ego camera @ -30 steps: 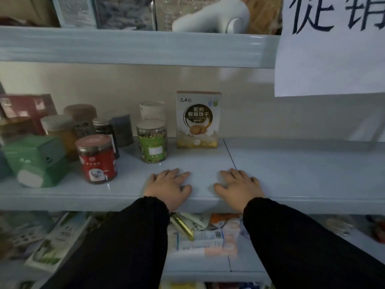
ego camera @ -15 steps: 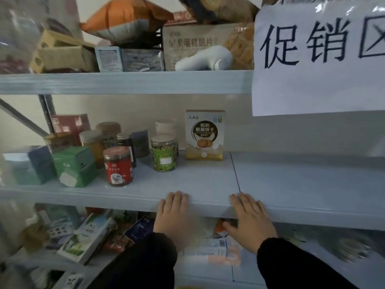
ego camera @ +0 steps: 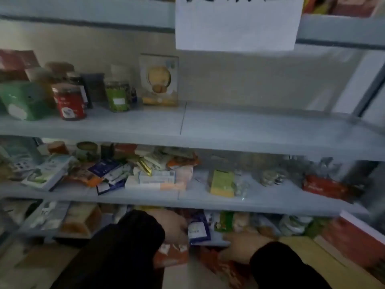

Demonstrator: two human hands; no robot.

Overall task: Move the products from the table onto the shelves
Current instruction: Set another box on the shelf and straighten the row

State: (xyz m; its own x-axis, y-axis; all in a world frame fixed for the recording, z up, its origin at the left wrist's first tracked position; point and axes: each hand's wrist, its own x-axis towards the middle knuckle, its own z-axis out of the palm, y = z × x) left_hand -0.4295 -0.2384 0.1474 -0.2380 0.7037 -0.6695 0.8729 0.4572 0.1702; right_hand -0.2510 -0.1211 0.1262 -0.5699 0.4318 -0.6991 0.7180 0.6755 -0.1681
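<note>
Blue-and-white packet [ego camera: 199, 230], on the lowest shelf [ego camera: 62, 234] between your two hands, with an orange packet [ego camera: 173, 256] lying just below it, by your left wrist. Your left hand [ego camera: 174, 225] sits at the blue-and-white packet's left edge. Your right hand [ego camera: 241, 246] lies low to its right, over a heap of red wrappers [ego camera: 218, 265]. Both hands are smeared by motion blur, so you cannot tell whether either one is holding anything or how its fingers lie. Black sleeves [ego camera: 125, 247] cover both forearms. One level up, the middle shelf [ego camera: 250, 203] carries a loose pile of flat boxes and sachets on its left half, a yellow-green pack [ego camera: 221, 183] near the centre and a red packet [ego camera: 325, 186] toward the right end. Above that, the upper shelf [ego camera: 250, 130] holds upright goods on its left half: a green box [ego camera: 20, 101] at the far left, a red-labelled jar [ego camera: 69, 103] beside it, a green-labelled jar [ego camera: 118, 97] further right, and a biscuit box [ego camera: 159, 80] standing near the back wall just left of the seam in the shelf board. A white paper sign [ego camera: 237, 24] hangs from the top shelf edge, above and to the right of the biscuit box, its black lettering cut off by the frame.
</note>
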